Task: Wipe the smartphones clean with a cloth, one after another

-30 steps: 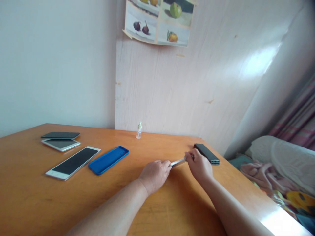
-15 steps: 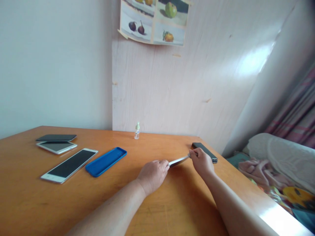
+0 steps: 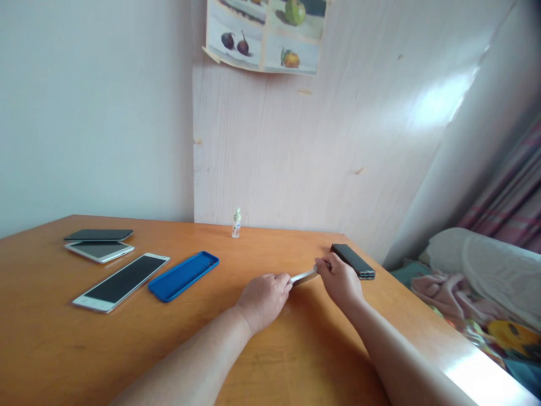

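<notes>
Looks mid-handling: left hand and right hand both pinching thin white-edged slab between them, not set down yet. Blue case left of left hand, unfilled.

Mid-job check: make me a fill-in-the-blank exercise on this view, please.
1. Of the left hand and right hand, the ____ hand is nearer the dark stack.
2. The slim object is held by ____ hands.
3. The phone case is coloured ____.
Missing words: right; two; blue.
</notes>
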`<state>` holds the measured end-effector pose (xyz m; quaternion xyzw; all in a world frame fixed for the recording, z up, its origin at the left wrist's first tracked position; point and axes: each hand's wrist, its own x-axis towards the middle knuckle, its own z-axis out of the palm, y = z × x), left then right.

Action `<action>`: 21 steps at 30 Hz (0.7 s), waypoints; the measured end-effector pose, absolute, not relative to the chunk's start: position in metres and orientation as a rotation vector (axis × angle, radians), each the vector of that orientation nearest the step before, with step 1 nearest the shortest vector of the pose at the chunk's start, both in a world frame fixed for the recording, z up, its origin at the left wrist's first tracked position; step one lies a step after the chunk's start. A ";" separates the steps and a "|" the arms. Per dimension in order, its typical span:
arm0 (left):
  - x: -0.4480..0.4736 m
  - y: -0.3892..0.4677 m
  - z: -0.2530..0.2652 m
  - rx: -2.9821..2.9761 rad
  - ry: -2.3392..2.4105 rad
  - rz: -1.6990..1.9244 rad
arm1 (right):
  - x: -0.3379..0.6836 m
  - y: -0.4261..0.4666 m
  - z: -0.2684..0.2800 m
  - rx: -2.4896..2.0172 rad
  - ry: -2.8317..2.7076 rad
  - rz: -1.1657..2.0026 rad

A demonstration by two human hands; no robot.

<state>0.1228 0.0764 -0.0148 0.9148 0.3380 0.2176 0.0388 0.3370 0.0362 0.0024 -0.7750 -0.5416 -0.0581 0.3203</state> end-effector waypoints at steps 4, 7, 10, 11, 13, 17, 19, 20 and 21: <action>0.123 0.076 -0.014 2.815 1.026 0.664 | 0.346 0.036 0.005 -2.116 -1.352 -0.185; 0.122 0.076 -0.015 2.796 1.028 0.666 | 0.312 0.029 0.003 -2.004 -1.542 -0.165; 0.122 0.077 -0.015 2.767 1.003 0.670 | 0.285 0.024 0.001 -1.886 -1.716 -0.144; 0.122 0.077 -0.015 2.764 1.002 0.671 | 0.283 0.024 0.001 -1.873 -1.733 -0.138; 0.122 0.077 -0.015 2.775 1.026 0.661 | 0.295 0.027 0.000 -1.894 -1.684 -0.125; 0.123 0.076 -0.015 2.823 1.030 0.664 | 0.345 0.038 0.002 -2.049 -1.416 -0.137; 0.123 0.076 -0.015 2.833 1.015 0.678 | 0.357 0.039 0.002 -2.104 -1.338 -0.166; 0.123 0.076 -0.015 2.833 1.017 0.678 | 0.355 0.039 0.002 -2.105 -1.338 -0.174; 0.123 0.076 -0.015 2.828 1.026 0.673 | 0.349 0.037 0.002 -2.087 -1.362 -0.174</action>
